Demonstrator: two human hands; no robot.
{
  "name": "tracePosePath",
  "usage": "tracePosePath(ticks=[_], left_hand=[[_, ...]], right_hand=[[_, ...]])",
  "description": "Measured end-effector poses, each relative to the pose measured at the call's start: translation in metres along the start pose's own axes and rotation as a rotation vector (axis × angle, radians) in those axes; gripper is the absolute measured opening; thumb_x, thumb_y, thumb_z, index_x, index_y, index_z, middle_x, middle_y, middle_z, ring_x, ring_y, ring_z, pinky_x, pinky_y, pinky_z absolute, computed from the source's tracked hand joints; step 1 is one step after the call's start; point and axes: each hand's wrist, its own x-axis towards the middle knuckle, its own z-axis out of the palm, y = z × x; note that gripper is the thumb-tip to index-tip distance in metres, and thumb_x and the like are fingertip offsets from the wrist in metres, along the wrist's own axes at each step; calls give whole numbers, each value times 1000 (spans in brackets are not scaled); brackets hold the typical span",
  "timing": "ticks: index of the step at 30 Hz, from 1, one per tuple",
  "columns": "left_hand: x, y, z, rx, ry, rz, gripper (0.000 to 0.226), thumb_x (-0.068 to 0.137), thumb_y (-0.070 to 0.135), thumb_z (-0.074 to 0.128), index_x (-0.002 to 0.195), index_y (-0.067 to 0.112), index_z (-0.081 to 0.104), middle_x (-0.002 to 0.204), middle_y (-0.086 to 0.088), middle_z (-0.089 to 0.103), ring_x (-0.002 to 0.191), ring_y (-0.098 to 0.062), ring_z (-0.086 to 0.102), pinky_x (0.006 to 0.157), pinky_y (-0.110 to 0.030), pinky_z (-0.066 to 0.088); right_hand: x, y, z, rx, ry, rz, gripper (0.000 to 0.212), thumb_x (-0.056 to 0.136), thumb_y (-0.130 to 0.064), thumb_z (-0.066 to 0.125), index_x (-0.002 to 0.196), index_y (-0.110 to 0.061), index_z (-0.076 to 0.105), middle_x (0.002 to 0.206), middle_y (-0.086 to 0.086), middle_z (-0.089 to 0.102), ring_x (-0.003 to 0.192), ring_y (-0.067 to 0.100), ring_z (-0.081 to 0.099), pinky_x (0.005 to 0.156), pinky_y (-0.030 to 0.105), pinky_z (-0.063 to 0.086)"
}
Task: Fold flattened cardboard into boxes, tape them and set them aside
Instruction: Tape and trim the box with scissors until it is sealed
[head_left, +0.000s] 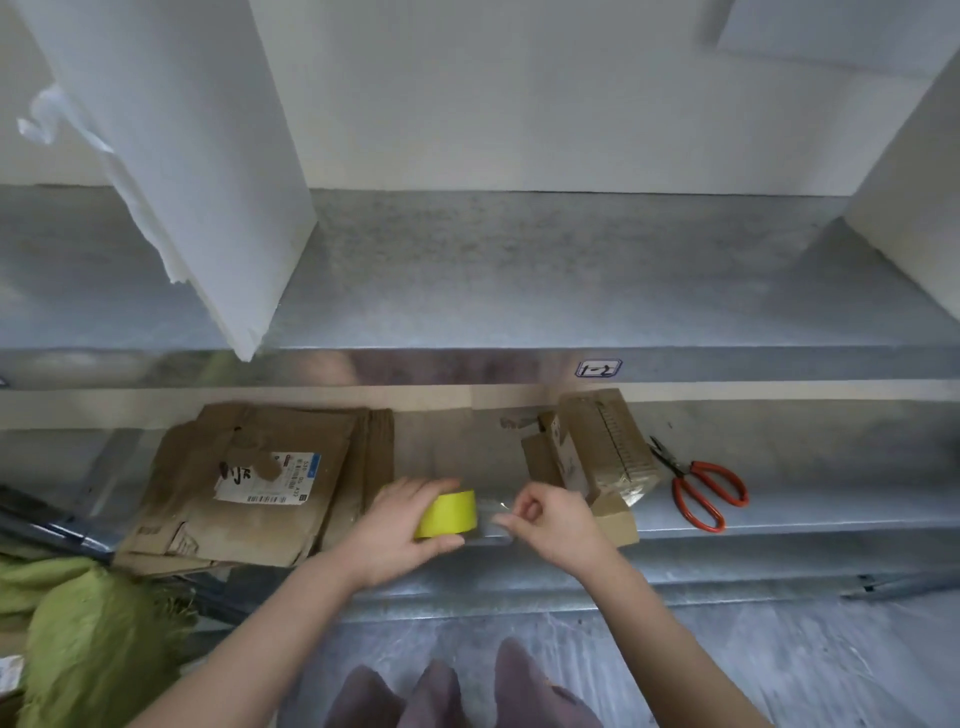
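On the lower galvanised metal shelf (810, 512), a stack of flattened brown cardboard sheets (208, 499), the topmost bearing a white shipping label, lay to the left. The left hand (400, 530) gripped a yellow roll of clear packing tape (449, 513), fingers over its top and thumb beneath. The right hand (553, 525) pinched the free end of the transparent tape strip (491, 512) drawn just off the roll. A small folded brown cardboard box (602, 447) stood tilted just behind the right hand. Red-handled scissors (701, 491) lay near the box, to its right. A crumpled green cloth (83, 629) occupied the lower left.
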Motion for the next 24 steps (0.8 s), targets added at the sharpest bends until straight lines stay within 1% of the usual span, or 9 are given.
tracePosePath(ticks=[1,3,5,7,9,14,17,19,24], left_hand=[[-2,5,-2,10,-1,18,88,74,81,42,144,27,35,140,1,46,126,-18,40,104,-27,26],[-4,17,-4,10,6,31,74,79,59,62,139,24,38,138,2,47,126,-16,40,103,-23,26],[-7,30,-5,-8,20,16,59,80,46,70,129,27,44,128,8,51,120,-9,43,97,-18,30],[-7,43,-6,-30,33,-6,54,78,50,72,122,32,48,121,15,53,114,-3,45,94,-18,35],[-3,56,-5,-48,56,-24,54,74,55,72,119,35,51,117,20,54,112,-1,47,93,-19,36],[16,101,5,21,137,-87,58,69,54,77,118,32,57,119,14,60,114,-7,52,92,-15,34],[26,126,9,178,145,-178,60,71,53,76,123,28,57,121,8,61,114,-14,52,93,-22,34],[34,139,11,266,148,-207,63,69,57,75,123,29,57,120,5,62,112,-17,54,93,-27,37],[43,177,13,-153,117,-299,62,58,45,87,106,34,50,104,11,60,94,-12,56,78,-23,42]], right_hand=[[-5,2,-7,-5,-5,18,31,79,-42,77,67,-30,50,64,-12,54,60,2,50,55,11,37],[-13,7,-19,-21,2,44,32,76,-42,79,66,-27,53,62,-13,54,58,-1,49,52,9,37],[-22,13,-29,-8,2,58,31,76,-41,80,68,-22,56,62,-12,57,57,-2,51,51,8,38],[-28,21,-38,118,-27,73,31,77,-34,80,68,-19,55,64,-4,66,55,2,60,57,13,46],[-34,28,-48,265,-50,84,31,79,-25,80,67,-16,52,66,5,70,55,7,64,64,27,56],[-53,51,-83,366,-20,39,27,82,-17,76,70,-11,53,65,6,67,54,5,63,55,19,53],[-64,67,-109,359,-17,-7,26,83,-20,76,75,-7,56,72,8,72,62,12,69,62,26,58],[-67,77,-125,322,-2,-48,25,84,-21,75,75,-7,56,69,5,71,59,11,68,63,29,57],[-52,101,-164,277,50,-116,23,84,-19,73,71,-15,55,52,-8,61,49,4,60,57,21,52]])
